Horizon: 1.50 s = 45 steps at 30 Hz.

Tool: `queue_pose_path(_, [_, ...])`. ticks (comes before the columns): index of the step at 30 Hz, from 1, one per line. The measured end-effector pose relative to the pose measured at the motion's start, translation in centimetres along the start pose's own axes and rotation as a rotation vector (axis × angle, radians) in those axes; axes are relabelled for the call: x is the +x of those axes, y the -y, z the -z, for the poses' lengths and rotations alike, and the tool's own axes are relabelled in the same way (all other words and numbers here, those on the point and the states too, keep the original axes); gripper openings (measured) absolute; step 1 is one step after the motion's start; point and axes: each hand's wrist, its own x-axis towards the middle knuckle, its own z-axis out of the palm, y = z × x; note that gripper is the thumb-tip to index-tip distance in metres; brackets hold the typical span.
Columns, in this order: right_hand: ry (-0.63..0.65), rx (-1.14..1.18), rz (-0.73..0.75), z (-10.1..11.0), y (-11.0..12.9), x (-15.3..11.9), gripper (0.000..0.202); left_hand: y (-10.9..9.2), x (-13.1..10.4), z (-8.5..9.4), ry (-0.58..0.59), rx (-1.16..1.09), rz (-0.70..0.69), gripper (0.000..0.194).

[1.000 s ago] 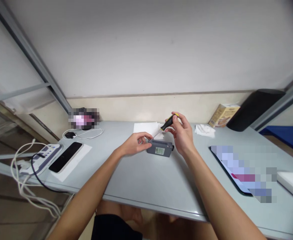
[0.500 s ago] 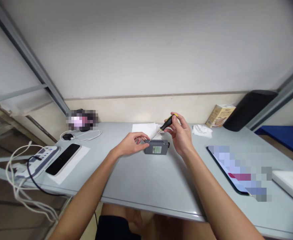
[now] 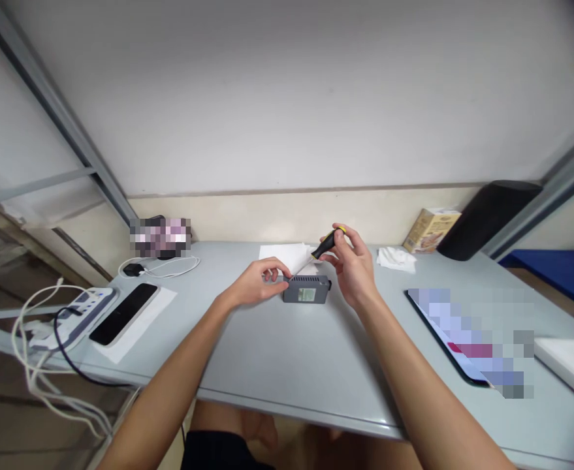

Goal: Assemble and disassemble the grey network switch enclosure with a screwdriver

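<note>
A small dark grey box (image 3: 307, 295) with vent slots and a pale label stands on the table in front of me. At its left end my left hand (image 3: 262, 281) grips the corner, thumb on the near side and fingers bent over the top. My right hand (image 3: 349, 264) is closed round the black and yellow handle of a screwdriver (image 3: 324, 245). The tool slants down to the left, and its thin shaft ends at the box's upper left corner, beside my left fingertips. Whether the tip sits in a screw is too small to tell.
White paper (image 3: 281, 250) lies behind the box, with a crumpled tissue (image 3: 396, 258) to its right. A carton (image 3: 431, 231) and black cylinder (image 3: 490, 219) stand back right. A tablet (image 3: 450, 339) lies right; a phone (image 3: 124, 314) and corded power strip (image 3: 78, 318) lie left.
The screwdriver handle has shifted very slightly down and to the left in my right hand. My left hand and the box stay in nearly the same place.
</note>
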Motion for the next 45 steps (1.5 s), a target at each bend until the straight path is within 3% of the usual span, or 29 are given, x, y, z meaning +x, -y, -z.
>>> queue_pose_path(22, [-0.018, 0.046, -0.016, 0.2, 0.2, 0.1, 0.055, 0.2, 0.2, -0.1, -0.021, 0.005, -0.053, 0.014])
queue_pose_path(25, [-0.03, 0.078, -0.023, 0.3, 0.3, 0.3, 0.054, 0.5, 0.3, -0.1, -0.075, 0.014, -0.047, 0.018])
queue_pose_path(28, [-0.047, 0.121, -0.037, 0.6, 0.4, 0.5, 0.055, 1.4, 0.5, -0.2, -0.204, 0.062, -0.011, 0.02])
queue_pose_path(32, [-0.062, 0.163, -0.054, 0.9, 0.3, 0.7, 0.056, 3.4, 0.6, 0.0, -0.34, 0.358, 0.095, 0.015])
queue_pose_path(38, [-0.097, 0.191, -0.096, 1.0, 0.2, 0.8, 0.057, 5.8, 0.5, 0.4, -0.239, 0.614, 0.209, 0.019])
queue_pose_path(45, [-0.123, 0.19, -0.119, 1.4, 0.3, 1.0, 0.056, 5.9, 0.4, 0.3, -0.172, 0.66, 0.225, 0.022])
